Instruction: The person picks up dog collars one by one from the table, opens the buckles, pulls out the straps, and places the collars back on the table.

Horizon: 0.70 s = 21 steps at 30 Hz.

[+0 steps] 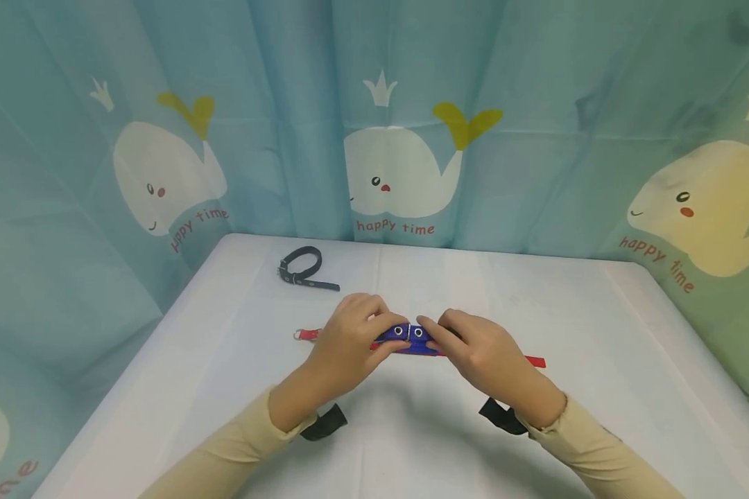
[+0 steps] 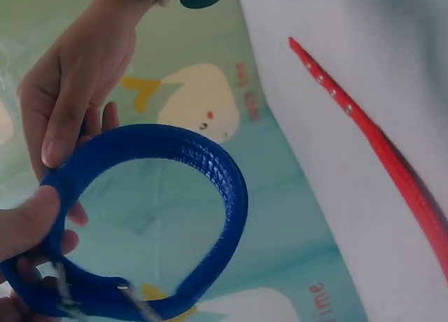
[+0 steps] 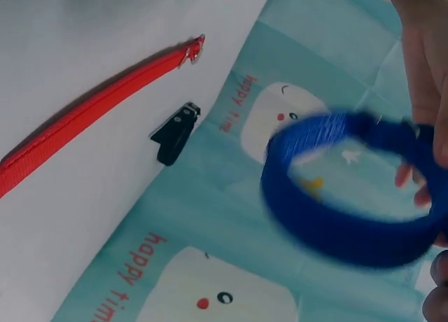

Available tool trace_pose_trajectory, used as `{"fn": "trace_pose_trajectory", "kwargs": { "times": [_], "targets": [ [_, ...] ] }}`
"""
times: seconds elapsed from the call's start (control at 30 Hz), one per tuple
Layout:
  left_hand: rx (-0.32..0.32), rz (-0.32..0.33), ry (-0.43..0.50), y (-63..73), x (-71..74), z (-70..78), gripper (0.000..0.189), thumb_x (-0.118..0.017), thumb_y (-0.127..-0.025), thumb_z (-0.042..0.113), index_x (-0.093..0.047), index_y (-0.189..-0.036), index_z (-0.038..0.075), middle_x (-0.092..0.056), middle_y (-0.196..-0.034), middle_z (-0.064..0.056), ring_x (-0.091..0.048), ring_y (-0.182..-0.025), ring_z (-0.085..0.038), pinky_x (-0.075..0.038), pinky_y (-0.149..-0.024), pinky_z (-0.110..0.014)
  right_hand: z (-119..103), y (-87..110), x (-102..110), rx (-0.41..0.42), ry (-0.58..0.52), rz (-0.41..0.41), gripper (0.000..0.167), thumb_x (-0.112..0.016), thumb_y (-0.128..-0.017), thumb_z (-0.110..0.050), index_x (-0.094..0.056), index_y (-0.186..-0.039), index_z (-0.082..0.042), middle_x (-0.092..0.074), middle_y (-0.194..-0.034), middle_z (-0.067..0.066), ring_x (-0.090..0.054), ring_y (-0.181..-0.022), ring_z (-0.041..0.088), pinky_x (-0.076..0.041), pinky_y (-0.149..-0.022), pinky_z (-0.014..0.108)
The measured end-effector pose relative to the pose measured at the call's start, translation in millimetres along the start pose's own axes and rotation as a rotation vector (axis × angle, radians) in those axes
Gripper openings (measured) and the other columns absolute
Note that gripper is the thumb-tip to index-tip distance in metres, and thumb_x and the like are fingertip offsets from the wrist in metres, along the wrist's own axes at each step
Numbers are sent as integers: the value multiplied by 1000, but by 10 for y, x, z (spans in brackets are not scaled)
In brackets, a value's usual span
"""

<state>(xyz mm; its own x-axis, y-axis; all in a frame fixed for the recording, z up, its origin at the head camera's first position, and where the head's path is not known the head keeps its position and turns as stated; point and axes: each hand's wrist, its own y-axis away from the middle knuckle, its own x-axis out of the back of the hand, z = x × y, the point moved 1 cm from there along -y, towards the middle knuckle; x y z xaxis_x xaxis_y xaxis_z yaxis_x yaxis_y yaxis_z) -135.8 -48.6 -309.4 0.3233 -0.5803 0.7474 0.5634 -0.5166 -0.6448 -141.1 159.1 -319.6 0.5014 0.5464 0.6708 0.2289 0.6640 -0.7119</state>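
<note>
A blue collar (image 1: 421, 345) with metal eyelets and a metal buckle is held up between both hands over the table. My left hand (image 1: 347, 339) pinches its left part between thumb and fingers. Opposite it, the right hand (image 1: 482, 346) grips the strap's other part, thumb close to an eyelet. In the left wrist view the blue collar (image 2: 236, 203) forms a round loop, its strap overlapping near the buckle. The right wrist view catches the loop blurred, with fingers at the right edge.
Behind the hands a red collar (image 1: 537, 362) lies stretched out across the white table (image 1: 599, 312), its middle hidden. Farther back on the left is a black collar (image 1: 312, 284), curled into a loop. A blue curtain (image 1: 299, 173) with whale prints hangs behind the table.
</note>
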Motion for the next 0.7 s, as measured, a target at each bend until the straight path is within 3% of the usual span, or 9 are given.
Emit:
{"fn": "trace_pose_trajectory", "kwargs": {
  "times": [0.1,0.33,0.53,0.7],
  "targets": [
    [-40,7,-62,-13,0,14,24,-80,-73,25,-72,-93,14,-54,-77,3,-53,-77,-11,-48,-86,-33,-5,-2,-4,-4,-22,-21,38,-38,-101,-25,-67,-105,0,-52,-75,4,-44,-55,10,-44,-51,17],
    [12,21,-93,14,15,-10,26,-82,-71,26,-72,-94,15,-58,-79,3,-55,-79,-12,-48,-85,-34,92,29,58,-60,-19,-56,45,-38,-100,-33,-68,-102,1,-56,-77,4,-49,-63,13,-47,-58,24],
    [-13,32,-124,-4,-9,-32,28,-83,-70,26,-74,-93,15,-58,-75,3,-55,-75,-12,-48,-84,-33,50,-2,24,-31,21,-85,41,-41,-100,-29,-68,-99,2,-54,-73,4,-45,-58,12,-46,-54,20],
    [-2,37,-142,2,-5,-58,28,-84,-68,29,-73,-91,16,-59,-74,3,-57,-74,-11,-49,-84,-35,49,15,16,-46,30,-93,48,-36,-101,-35,-68,-101,0,-55,-74,3,-46,-60,11,-45,-55,21]
  ]
}}
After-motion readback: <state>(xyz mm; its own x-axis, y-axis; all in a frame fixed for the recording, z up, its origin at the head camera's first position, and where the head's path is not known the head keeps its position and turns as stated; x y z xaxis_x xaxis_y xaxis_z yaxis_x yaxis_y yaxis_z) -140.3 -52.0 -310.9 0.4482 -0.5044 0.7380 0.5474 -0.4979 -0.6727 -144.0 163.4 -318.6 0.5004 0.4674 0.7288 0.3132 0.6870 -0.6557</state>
